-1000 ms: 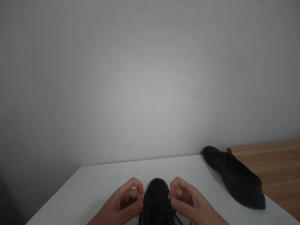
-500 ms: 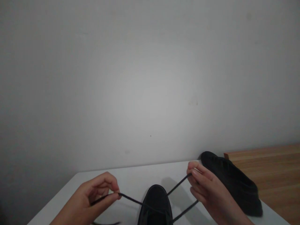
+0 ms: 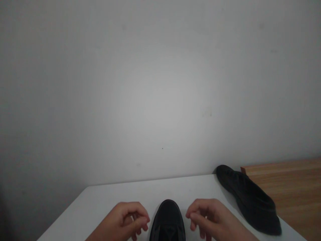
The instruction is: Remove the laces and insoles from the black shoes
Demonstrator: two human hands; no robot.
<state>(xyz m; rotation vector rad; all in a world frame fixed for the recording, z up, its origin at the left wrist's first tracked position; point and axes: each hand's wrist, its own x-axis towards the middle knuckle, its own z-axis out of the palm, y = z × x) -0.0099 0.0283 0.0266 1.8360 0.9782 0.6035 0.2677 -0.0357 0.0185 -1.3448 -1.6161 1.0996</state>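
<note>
A black lace-up shoe (image 3: 168,214) points away from me at the bottom middle, its heel end cut off by the frame. My left hand (image 3: 129,219) is just to the left of it, thumb and forefinger tips pressed together. On the other side my right hand (image 3: 207,216) mirrors this, its fingers curled and thumb against the forefinger. No lace shows leading from the fingers of either hand, so I cannot make out what they pinch, if anything.
A second black shoe (image 3: 248,199) lies at the right edge of the white table (image 3: 110,194). A wood-grain surface (image 3: 288,190) is beyond it. The grey wall (image 3: 160,100) closes off the back.
Both hands have moved inward and lower, close beside the shoe. The dark shoelaces that stretched from the shoe to each hand are out of sight now.
</note>
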